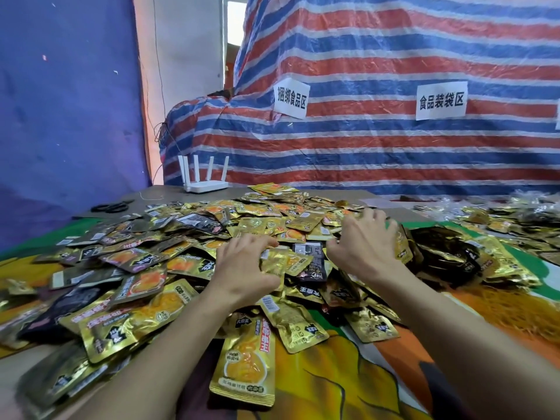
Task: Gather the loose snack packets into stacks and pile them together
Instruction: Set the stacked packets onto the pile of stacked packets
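a white router [205, 185] and black scissors [111, 206] lie near the striped tarp [378, 56] bearing paper signs [441, 100].

L hand [242, 268] pinches a few gold snack packets [274, 263] btw fingers & thumb, mid-heap. R hand [366, 247] just beside it, fingers bent over the heap; grip unclear. White router [206, 184] & black scissors [110, 206] on table [169, 194] far left; striped tarp [394, 147] w/ paper labels [441, 100] behind.
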Available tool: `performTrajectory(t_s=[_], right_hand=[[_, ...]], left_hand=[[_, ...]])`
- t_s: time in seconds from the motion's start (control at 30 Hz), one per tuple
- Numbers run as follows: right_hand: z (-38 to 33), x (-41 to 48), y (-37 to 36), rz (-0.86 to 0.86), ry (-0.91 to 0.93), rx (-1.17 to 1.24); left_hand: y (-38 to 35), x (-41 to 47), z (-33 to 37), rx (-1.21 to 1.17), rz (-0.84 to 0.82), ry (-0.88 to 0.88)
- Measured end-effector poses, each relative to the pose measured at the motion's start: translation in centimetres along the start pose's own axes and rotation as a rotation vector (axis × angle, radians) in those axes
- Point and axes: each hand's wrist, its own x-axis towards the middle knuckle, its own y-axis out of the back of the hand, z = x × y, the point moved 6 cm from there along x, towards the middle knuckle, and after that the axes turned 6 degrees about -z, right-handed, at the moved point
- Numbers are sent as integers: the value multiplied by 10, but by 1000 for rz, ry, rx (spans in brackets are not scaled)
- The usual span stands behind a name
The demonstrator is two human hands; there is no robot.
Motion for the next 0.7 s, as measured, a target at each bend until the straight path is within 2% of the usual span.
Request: performTrajectory(t_s=[0.03, 0.1, 0.17, 0.27, 0.33, 0.5, 0.6, 0.7], right_hand=[[-11, 0, -3, -57, 90, 115], [-33, -1, -15, -307, 245, 294], [-50, -5, -31, -493, 316, 292], [-64, -14, -54, -634, 326, 241], [-69, -16, -61, -596, 324, 196], [-68, -17, -58, -352, 383, 63], [-67, -21, -50, -228, 396, 141], [-61, -19, -40, -124, 362, 306]], left_hand=[[-4, 0, -2, 46, -84, 16], [-12, 0, -8, 141, -208, 56], [-15, 2, -15, 206, -250, 103], [-14, 5, -22, 240, -217, 183], [-13, 7, -26, 241, -184, 216], [-11, 7, -31, 336, -72, 194], [-5, 5, -25, 346, 77, 161], [7, 3, -18, 244, 238, 110]])
